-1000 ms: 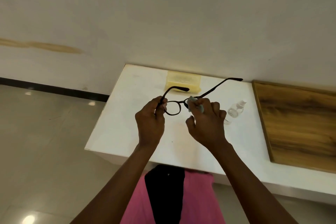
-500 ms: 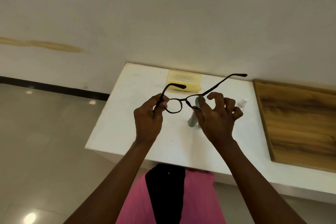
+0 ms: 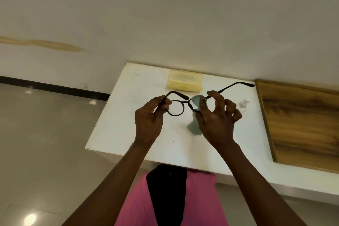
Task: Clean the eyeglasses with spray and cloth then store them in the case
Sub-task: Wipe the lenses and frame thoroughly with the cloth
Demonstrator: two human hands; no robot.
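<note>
Left hand [image 3: 148, 121]: grip closed on the left rim of the eyeglasses [image 3: 176, 107], held above the counter [image 3: 128, 115].
Right hand [image 3: 216, 121]: grip pinching the cloth [image 3: 197, 103] over the right lens (the lens itself is hidden).
Case [image 3: 185, 82]: yellow, at the counter's far edge.
Spray bottle [image 3: 244, 103]: behind the right hand.

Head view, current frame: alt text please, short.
Two bare hands hold dark round eyeglasses above a white table: the left hand grips one lens rim, the right hand rubs the other lens with a pale blue cloth. A yellow case and spray bottle sit behind.
</note>
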